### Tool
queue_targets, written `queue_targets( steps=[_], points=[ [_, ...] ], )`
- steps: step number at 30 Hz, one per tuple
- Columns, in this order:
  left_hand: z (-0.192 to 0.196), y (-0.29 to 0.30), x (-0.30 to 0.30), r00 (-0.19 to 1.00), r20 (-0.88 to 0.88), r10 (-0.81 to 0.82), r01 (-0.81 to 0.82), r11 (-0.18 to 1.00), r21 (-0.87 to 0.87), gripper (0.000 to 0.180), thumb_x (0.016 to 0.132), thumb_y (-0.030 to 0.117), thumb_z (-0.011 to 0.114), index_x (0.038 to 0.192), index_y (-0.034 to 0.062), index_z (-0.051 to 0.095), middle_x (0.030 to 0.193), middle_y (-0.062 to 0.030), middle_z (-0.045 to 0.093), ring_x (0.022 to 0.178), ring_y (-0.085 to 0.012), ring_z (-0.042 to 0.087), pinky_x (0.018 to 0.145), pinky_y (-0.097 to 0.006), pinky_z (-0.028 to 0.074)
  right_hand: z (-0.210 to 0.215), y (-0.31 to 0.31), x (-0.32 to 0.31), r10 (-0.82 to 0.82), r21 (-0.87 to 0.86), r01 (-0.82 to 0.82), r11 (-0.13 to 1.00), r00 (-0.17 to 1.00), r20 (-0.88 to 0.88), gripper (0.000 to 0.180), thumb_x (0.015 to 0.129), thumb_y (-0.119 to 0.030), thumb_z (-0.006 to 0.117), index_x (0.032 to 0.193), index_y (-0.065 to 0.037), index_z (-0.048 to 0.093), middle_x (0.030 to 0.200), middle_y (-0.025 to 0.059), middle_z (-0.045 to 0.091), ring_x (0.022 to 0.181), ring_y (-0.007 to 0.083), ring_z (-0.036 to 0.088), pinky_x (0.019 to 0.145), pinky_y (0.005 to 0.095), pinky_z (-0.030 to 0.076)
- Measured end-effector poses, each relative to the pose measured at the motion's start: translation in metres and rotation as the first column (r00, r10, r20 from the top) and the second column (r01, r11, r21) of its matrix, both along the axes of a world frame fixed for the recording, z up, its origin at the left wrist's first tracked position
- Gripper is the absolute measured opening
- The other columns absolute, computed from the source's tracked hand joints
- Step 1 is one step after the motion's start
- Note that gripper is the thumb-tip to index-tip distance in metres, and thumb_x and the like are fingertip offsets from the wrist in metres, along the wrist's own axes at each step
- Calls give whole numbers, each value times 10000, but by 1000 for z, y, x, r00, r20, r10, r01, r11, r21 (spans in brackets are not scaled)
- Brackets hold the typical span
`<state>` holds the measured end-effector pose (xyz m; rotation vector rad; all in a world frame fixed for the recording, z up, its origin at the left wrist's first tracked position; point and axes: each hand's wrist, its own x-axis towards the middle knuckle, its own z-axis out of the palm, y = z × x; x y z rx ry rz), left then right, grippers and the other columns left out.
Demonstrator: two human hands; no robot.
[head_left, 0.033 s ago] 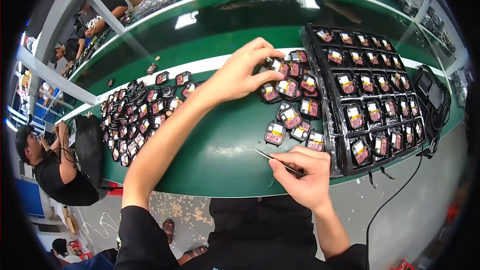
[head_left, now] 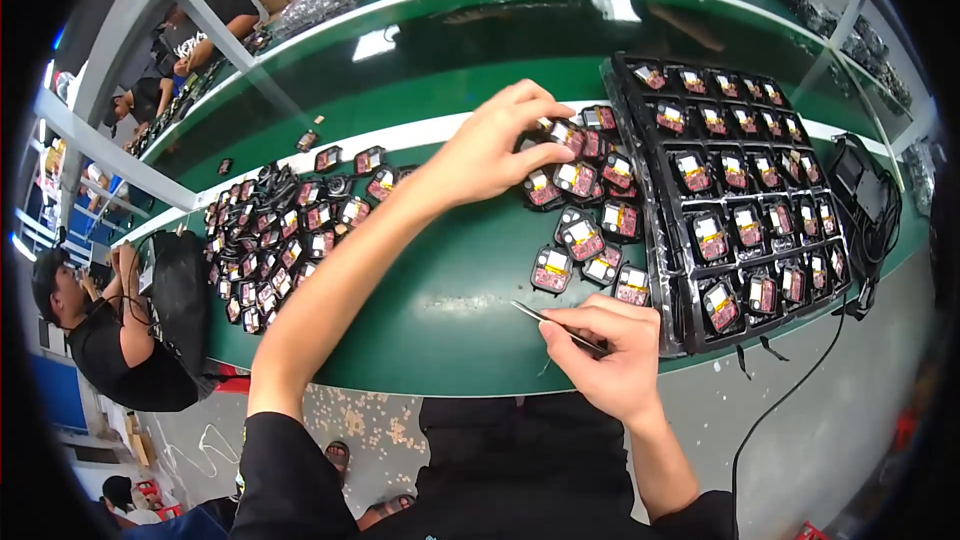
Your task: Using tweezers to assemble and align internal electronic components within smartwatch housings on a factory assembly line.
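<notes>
My left hand [head_left: 490,152] reaches over a small pile, thumb and fingers closed on the edges of a black-cased circuit module [head_left: 568,136] with a red board. Several similar modules [head_left: 582,238] lie around and below it, some overlapping. Nearer to me, my right hand [head_left: 618,348] is closed around slim metal tweezers [head_left: 530,311], whose tip points left over the green table. Right of the pile, a black compartment tray [head_left: 672,315] has one such module in each visible pocket; it appears to rest on other trays.
A large heap of modules [head_left: 275,240] lies left of my forearm on the green table [head_left: 440,340]. A black device with cables [head_left: 865,190] sits beyond the tray. A white ledge runs along the back. At left, a co-worker [head_left: 125,340] sits by a black bag [head_left: 178,285].
</notes>
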<state>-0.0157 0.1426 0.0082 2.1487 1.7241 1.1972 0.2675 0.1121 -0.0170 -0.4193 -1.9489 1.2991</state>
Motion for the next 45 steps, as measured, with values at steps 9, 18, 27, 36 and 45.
queue_targets(
  steps=[9,18,27,36,45],
  points=[
    [-1,-29,-49,947,-238,218,-220,975,15,426,1025,239,757,1417,81,702,1400,-163,710,1338,-362,633,1176,-470,480,-2,2,7,-28,35,27,999,998,50,147,875,18,849,1022,31,846,674,36,657,543,67,557,492,255,379],
    [13,-132,-201,453,-592,667,-891,340,-299,476,949,410,803,1270,61,766,1223,-187,793,1135,-391,765,1002,-482,595,1,1,3,-5,-1,5,1000,997,71,150,875,14,853,1026,22,848,688,31,677,539,60,560,487,248,382],
    [21,-122,-103,914,2,405,-394,888,-237,350,960,95,797,1305,53,756,1224,-118,746,1040,-230,735,904,-364,612,1,0,5,-36,15,35,999,994,103,151,869,13,856,1020,19,849,668,23,666,524,56,538,476,250,357],
    [6,-143,31,941,-337,-39,-33,978,-205,373,902,289,878,1226,124,792,1244,-67,683,1074,-277,663,940,-409,536,8,0,-4,-16,32,11,999,986,167,141,875,9,857,1013,30,840,669,36,667,515,62,552,471,246,371],
    [-2,-163,10,998,-61,15,-34,946,-321,551,781,163,961,1288,66,769,1138,-89,640,1055,-288,670,893,-388,541,4,-1,-7,-36,26,32,999,986,164,154,861,25,862,1014,35,841,682,21,666,505,40,527,466,229,355]
  ],
)
